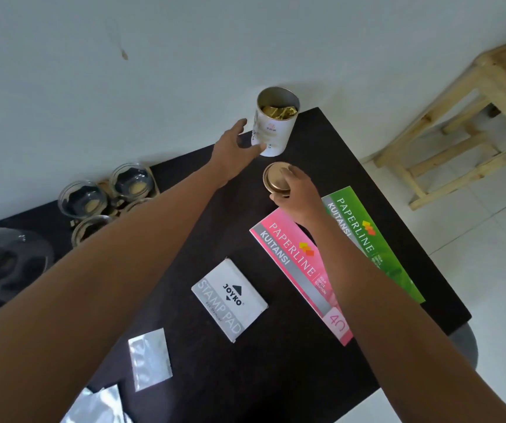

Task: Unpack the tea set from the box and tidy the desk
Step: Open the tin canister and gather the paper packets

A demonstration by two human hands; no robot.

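At the far left edge of the frame, a clear glass vessel point(4, 264) sits on the dark desk point(291, 361), blurred and partly cut off. To its right, toward the upper left, three glass cups point(82, 199) stand grouped close together; the left forearm hides part of the group. Near the bottom left, two silver foil sachets point(150, 358) lie flat on the desk, the lower one cut by the frame edge.

Centre frame, a grey JOYKO stamp pad box point(229, 300) lies flat, well apart from the cups. Above it, the left hand point(233, 145) reaches to the white tea canister point(274, 129), which stands upright at the far edge of the desk against the white wall. The fingers are spread wide around the canister's left side; the fingertips point(260, 147) touch its lower wall, and the grip is not closed. The canister is uncapped and gold foil packets point(279, 112) show inside.

Just below the canister, the right hand point(296, 190) holds the round gold lid point(274, 178), fingers curled over its right rim. Whether the lid rests on the desk or is lifted cannot be determined.

Right of centre, a pink PAPERLINE receipt book point(294, 270) lies beside a green PAPERLINE receipt book point(376, 245), both partly under the right forearm. At the upper right, a wooden stool point(447, 126) stands on the white tiled floor.
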